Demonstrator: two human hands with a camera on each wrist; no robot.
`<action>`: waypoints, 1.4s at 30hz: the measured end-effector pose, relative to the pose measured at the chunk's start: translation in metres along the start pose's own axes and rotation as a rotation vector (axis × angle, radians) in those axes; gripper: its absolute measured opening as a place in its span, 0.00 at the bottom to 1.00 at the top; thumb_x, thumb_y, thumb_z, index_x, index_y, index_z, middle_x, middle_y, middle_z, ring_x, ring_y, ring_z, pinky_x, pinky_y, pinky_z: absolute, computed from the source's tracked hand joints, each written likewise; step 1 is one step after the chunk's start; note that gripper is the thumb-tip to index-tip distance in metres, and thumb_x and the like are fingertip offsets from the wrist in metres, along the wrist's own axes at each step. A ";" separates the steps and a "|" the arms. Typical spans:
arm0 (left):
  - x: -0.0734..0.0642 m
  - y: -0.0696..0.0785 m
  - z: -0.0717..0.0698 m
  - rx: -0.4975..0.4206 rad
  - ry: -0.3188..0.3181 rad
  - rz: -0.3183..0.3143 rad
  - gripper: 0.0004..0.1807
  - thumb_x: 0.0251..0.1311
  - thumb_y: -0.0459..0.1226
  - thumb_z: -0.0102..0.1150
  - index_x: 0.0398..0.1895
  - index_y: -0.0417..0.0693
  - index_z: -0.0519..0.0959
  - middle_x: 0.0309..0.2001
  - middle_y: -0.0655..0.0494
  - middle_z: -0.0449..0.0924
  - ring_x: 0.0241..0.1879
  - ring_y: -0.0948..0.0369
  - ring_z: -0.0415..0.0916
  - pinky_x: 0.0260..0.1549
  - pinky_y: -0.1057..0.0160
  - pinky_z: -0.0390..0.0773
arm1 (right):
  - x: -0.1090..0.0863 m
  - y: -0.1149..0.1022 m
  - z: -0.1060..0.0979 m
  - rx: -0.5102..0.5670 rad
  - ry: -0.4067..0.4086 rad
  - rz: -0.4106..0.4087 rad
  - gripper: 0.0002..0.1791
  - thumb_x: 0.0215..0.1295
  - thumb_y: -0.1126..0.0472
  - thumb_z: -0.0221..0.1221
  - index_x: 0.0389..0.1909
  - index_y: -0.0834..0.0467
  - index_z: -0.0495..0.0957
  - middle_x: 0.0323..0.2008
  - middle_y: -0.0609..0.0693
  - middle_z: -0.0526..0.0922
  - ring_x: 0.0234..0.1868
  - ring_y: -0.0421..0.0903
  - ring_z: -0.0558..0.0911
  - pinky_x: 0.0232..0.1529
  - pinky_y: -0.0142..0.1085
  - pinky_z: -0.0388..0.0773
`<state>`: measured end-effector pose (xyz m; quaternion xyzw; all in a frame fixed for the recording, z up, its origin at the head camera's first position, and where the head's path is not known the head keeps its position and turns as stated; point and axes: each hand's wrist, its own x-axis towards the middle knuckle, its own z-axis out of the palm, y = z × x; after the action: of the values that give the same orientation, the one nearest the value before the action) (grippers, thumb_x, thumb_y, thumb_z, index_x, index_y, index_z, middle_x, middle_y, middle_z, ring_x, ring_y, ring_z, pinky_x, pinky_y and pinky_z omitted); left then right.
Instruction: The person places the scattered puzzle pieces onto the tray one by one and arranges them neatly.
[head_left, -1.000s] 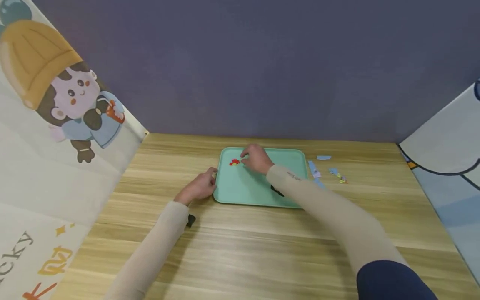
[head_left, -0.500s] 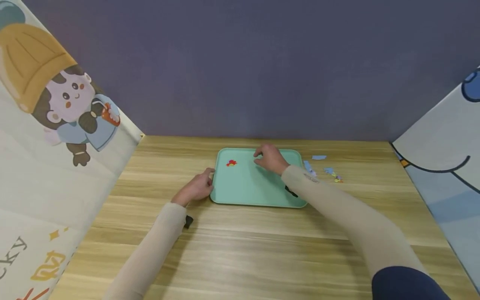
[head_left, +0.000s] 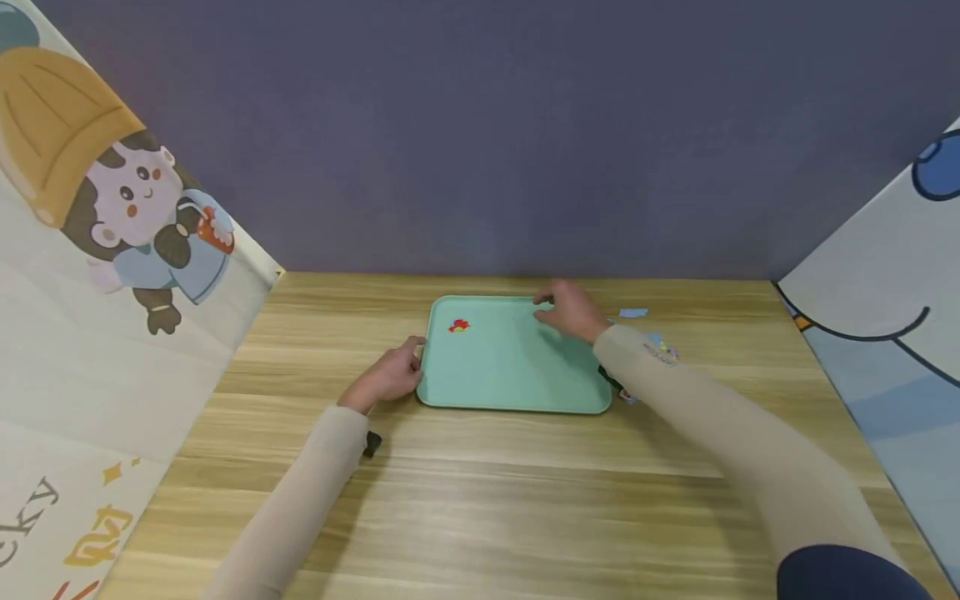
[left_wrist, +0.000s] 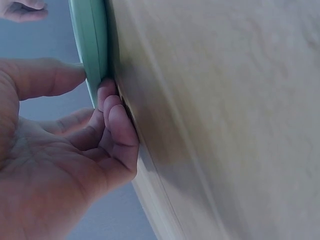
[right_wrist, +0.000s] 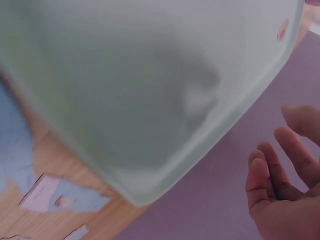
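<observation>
one red piece [head_left: 459, 326] lay in the tray [head_left: 510, 362], near its far left corner, in the head view; the work seemed barely begun, at least three blue pieces [head_left: 633, 313] lying off it on the worktop [head_left: 480, 517], some partly behind a sleeve [head_left: 697, 400]. in the left wrist view, the left hand [left_wrist: 55, 150] gripped the tray's edge. in the right wrist view, the right hand [right_wrist: 287, 194] hung with thumb and fingers apart, nothing visible between.

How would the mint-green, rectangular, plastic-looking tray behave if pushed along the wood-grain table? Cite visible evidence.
The green tray would probably slide rather than tip, being wide and shallow. It looks stiff: its sides run straight. The small red-and-yellow piece in it might shift, but the raised rim would likely stop it.
</observation>
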<state>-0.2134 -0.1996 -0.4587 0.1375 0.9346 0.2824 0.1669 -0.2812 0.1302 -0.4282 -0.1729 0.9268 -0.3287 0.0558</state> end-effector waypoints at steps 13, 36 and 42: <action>0.001 -0.002 -0.002 0.014 -0.012 0.011 0.31 0.61 0.30 0.50 0.67 0.36 0.55 0.39 0.45 0.77 0.37 0.55 0.74 0.40 0.54 0.74 | -0.030 0.022 -0.023 -0.007 0.015 0.007 0.15 0.61 0.62 0.62 0.48 0.63 0.80 0.53 0.59 0.75 0.50 0.57 0.73 0.49 0.50 0.70; 0.000 -0.001 -0.003 0.000 -0.014 0.002 0.31 0.61 0.30 0.51 0.68 0.36 0.55 0.40 0.44 0.78 0.38 0.54 0.74 0.41 0.54 0.74 | -0.085 0.068 -0.057 -0.092 -0.006 0.018 0.18 0.59 0.67 0.63 0.50 0.68 0.78 0.50 0.64 0.77 0.48 0.60 0.74 0.47 0.52 0.72; 0.000 -0.002 -0.002 -0.004 -0.009 0.018 0.31 0.61 0.30 0.52 0.67 0.35 0.56 0.38 0.45 0.78 0.37 0.54 0.74 0.41 0.54 0.74 | -0.094 0.078 -0.053 -0.087 -0.055 0.036 0.18 0.60 0.67 0.62 0.51 0.67 0.78 0.49 0.62 0.78 0.47 0.59 0.74 0.45 0.51 0.72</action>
<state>-0.2144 -0.2023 -0.4581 0.1466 0.9320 0.2853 0.1689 -0.2268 0.2518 -0.4375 -0.1672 0.9413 -0.2822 0.0797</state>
